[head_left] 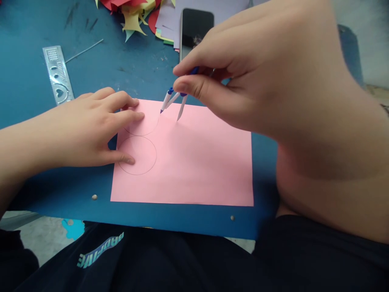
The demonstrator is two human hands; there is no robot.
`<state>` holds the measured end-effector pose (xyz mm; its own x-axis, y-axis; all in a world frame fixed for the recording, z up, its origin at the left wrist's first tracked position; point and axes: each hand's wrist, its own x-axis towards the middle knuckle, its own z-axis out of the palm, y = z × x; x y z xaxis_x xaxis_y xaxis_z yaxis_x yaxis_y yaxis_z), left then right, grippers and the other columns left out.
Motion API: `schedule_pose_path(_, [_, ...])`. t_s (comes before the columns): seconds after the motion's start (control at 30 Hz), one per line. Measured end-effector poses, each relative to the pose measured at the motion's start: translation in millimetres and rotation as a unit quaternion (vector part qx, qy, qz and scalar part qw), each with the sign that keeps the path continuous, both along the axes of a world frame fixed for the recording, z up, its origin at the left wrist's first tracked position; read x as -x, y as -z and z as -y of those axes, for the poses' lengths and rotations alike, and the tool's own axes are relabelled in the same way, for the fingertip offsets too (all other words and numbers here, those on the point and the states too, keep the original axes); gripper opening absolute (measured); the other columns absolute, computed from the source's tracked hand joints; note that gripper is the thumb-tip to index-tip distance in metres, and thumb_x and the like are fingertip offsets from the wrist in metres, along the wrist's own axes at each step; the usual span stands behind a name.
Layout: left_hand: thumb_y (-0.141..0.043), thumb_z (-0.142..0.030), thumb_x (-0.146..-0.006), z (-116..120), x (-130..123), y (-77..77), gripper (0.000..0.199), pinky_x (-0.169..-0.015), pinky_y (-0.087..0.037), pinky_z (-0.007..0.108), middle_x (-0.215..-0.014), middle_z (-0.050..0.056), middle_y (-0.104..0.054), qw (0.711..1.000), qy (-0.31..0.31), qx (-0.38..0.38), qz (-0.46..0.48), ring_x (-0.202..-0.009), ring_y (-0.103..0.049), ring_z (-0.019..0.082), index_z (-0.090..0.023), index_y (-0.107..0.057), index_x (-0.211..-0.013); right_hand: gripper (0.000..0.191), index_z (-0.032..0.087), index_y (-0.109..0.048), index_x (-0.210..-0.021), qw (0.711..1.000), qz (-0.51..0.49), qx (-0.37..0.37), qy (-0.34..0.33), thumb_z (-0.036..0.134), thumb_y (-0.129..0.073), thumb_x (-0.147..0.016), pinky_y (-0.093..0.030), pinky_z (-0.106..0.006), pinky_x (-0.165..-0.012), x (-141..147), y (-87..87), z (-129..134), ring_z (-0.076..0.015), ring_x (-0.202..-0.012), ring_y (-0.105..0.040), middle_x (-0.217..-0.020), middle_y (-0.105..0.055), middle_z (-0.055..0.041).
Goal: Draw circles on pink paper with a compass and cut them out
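Clock directions are taken from the middle of the pink sheet of paper (194,162), with 12 toward the top of the view. The sheet lies flat on the blue tabletop (127,67). The left hand (91,127) reaches in from 9 o'clock, its fingers and thumb spread and resting on the sheet's left part. Between and beside them is a thin drawn circle (156,155) at 9 o'clock, and just above it a curved line (146,135) at 10 o'clock, partly hidden by the fingers. The right hand (240,77) comes in from 2 o'clock, thumb and forefinger pinching the blue top of a white-and-blue drawing compass (182,106). The compass stands tilted over the sheet at 12 o'clock, its legs parted; the blue-tipped leg is at the end of the curved line. Beyond the sheet, a clear stencil ruler (57,73) lies at 10 o'clock with a thin rod (85,50) beside it. Red and yellow paper scraps (132,18) lie at 11, and a stack of colored paper (168,18) and a smartphone (196,26), partly covered by the right hand, at 12.
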<state>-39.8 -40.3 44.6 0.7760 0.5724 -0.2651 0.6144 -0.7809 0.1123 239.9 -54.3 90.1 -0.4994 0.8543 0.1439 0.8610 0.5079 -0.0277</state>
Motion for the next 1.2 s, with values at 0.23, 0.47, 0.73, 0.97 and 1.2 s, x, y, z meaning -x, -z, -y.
schedule_pose_path(0.23, [-0.050,-0.073,-0.096,0.6,2.7,0.2,0.083,-0.121,-0.045,0.063,-0.159,0.020,-0.048,1.000,0.021,-0.014,-0.006,-0.137,-0.052,0.043,-0.017,-0.051,-0.158,0.037,0.031,-0.082,-0.107,0.999,-0.038,-0.005,-0.027,0.054,-0.054,-0.107,-0.051,-0.040,-0.090,-2.2,2.0,3.3,-0.0276,-0.101,-0.076,-0.092,-0.076,0.0023])
schedule_pose_path(0.47, [-0.048,-0.075,-0.096,0.8,2.7,1.4,0.085,-0.121,-0.045,0.064,-0.159,0.021,-0.048,1.000,0.022,-0.015,-0.007,-0.135,-0.052,0.043,-0.016,-0.051,-0.158,0.034,0.031,-0.081,-0.108,0.998,-0.057,0.002,-0.031,0.053,-0.055,-0.107,-0.052,-0.042,-0.097,-3.3,0.2,7.1,-0.0261,-0.102,-0.076,-0.095,-0.078,0.0047])
schedule_pose_path(0.73, [-0.045,-0.075,-0.098,0.9,3.6,1.9,0.086,-0.120,-0.046,0.065,-0.159,0.022,-0.048,0.999,0.031,-0.022,-0.001,-0.136,-0.052,0.044,-0.015,-0.050,-0.159,0.027,0.029,-0.073,-0.101,0.997,-0.070,0.023,-0.016,0.052,-0.061,-0.103,-0.050,-0.039,-0.099,-0.7,-3.1,7.9,-0.0226,-0.097,-0.075,-0.091,-0.074,0.0066])
schedule_pose_path(0.97, [-0.051,-0.071,-0.098,1.0,3.9,1.4,0.083,-0.118,-0.049,0.066,-0.158,0.023,-0.049,0.999,0.043,-0.033,-0.002,-0.134,-0.054,0.044,-0.013,-0.051,-0.157,0.022,0.027,-0.069,-0.094,0.994,-0.106,0.019,-0.031,0.048,-0.065,-0.102,-0.047,-0.033,-0.094,-3.8,-2.3,7.2,-0.0148,-0.083,-0.068,-0.079,-0.066,0.0078])
schedule_pose_path(1.2, [-0.033,-0.084,-0.098,-1.8,7.6,10.6,0.092,-0.112,-0.055,0.066,-0.152,0.018,-0.053,0.995,0.062,-0.074,0.017,-0.131,-0.059,0.043,-0.015,-0.053,-0.156,0.037,0.019,-0.082,-0.099,0.985,-0.120,-0.015,-0.126,0.037,-0.051,-0.109,-0.040,-0.030,-0.078,-10.5,4.7,3.4,-0.0094,-0.075,-0.054,-0.077,-0.065,0.0069])
